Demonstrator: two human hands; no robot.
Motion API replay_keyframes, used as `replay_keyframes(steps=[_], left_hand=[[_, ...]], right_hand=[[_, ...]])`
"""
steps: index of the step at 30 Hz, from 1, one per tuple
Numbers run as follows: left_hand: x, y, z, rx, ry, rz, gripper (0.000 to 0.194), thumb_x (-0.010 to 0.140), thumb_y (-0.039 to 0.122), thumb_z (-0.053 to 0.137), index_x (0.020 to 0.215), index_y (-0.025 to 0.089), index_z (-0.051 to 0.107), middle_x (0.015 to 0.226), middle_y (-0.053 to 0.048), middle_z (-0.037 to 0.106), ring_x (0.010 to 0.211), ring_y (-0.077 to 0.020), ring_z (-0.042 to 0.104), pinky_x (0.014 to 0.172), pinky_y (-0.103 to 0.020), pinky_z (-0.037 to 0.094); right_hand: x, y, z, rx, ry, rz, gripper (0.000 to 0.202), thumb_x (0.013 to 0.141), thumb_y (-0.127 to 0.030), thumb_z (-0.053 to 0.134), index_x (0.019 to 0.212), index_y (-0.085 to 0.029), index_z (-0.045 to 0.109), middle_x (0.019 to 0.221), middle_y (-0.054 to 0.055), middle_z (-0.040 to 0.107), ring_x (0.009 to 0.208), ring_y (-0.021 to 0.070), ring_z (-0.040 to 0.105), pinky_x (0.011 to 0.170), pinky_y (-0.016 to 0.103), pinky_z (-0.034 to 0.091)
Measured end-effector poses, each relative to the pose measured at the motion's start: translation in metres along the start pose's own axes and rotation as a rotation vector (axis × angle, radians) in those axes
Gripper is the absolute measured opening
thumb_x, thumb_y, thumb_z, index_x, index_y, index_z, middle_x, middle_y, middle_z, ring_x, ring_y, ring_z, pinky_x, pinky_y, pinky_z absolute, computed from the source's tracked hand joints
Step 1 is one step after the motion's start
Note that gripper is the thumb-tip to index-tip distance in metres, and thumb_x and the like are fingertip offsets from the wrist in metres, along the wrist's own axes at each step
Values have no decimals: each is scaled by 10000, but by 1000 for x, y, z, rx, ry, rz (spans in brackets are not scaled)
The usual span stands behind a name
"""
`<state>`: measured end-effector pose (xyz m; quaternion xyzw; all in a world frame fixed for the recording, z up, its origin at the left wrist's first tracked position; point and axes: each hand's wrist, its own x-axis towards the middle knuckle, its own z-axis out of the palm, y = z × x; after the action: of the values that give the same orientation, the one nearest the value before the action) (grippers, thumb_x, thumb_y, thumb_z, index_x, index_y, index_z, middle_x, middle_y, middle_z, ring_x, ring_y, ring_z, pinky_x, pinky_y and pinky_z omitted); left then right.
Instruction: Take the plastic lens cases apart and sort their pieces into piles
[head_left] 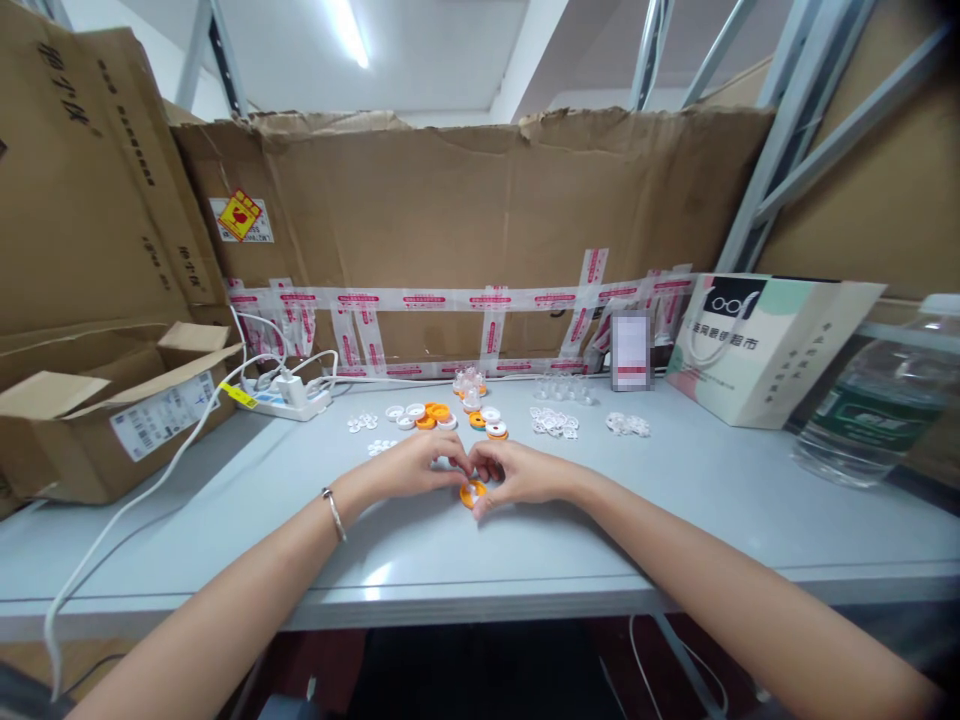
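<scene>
Just below the centre of the frame, a small round orange plastic piece (467, 498) with white inside is at your fingertips, low between your left hand (420, 464) and your right hand (525, 474). Your hands meet over its far side, the left thumb by its upper-left edge, the right thumb by its right edge; whether either clamps it cannot be told. Beyond, mid-frame, sit round orange and white plastic caps (437, 411), with flat white small pieces (553, 422) right of them. A brown cardboard panel (450, 210) spans the upper frame.
</scene>
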<state>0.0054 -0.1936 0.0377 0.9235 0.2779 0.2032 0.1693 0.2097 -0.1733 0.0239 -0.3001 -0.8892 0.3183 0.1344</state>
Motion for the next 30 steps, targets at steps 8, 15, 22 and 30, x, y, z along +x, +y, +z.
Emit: replay_keyframes(steps=[8,15,22,30], left_hand=[[7,-3,7,-68,-46,-119,200,747,349,611,814,173,678,809,-33,627,710,-114,562,670,-213,422],[16,4,6,34,-81,-255,119,686,283,655,728,172,665,744,-3,659,657,-112,573,583,-190,391],[14,7,4,254,-109,-116,138,758,269,567,745,187,677,713,-12,662,616,-109,562,583,-205,364],[18,20,6,554,-145,-26,140,767,200,536,701,168,655,697,-51,639,594,-145,561,548,-255,330]], right_hand=[[2,6,1,80,-40,39,447,576,-492,699,851,-165,567,732,-25,487,656,92,430,561,202,338],[3,9,1,186,-59,79,446,558,-479,717,823,-151,570,695,-34,486,618,78,429,528,194,325],[4,11,2,199,-48,94,419,548,-467,723,779,-148,581,653,-41,479,593,72,423,515,194,318],[6,15,2,226,-75,95,382,568,-443,713,763,-139,588,617,-44,469,570,70,413,503,195,311]])
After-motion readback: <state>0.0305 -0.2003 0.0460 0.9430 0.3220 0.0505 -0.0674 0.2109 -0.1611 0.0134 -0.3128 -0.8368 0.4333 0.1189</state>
